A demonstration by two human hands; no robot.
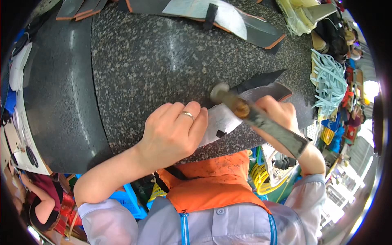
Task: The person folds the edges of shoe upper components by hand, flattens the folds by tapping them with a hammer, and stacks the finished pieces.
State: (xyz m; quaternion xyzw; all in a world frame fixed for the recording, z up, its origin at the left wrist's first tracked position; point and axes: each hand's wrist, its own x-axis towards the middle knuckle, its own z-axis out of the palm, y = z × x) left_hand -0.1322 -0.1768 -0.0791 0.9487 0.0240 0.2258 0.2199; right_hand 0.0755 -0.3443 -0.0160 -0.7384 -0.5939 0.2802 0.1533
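Note:
A curved strip piece (222,120), silver in the middle and black at the end with an orange edge, lies on the dark speckled stone slab (163,65). My left hand (173,128), a ring on one finger, is closed with its curled fingers at the strip's left end; the fingertips are partly hidden. In my right hand (279,116) is a hammer (271,124), its fingers wrapped around the handle, most of which is hidden beneath the head. The round striking face hovers by the strip's far edge, next to a narrow black flap (259,81).
Similar silver and black pieces (245,24) lie along the slab's far edge, with more orange-edged strips (81,8) at far left. Pale blue cords (328,81) hang at the right. A yellow basket (263,179) stands below. Another person (41,200) is at lower left.

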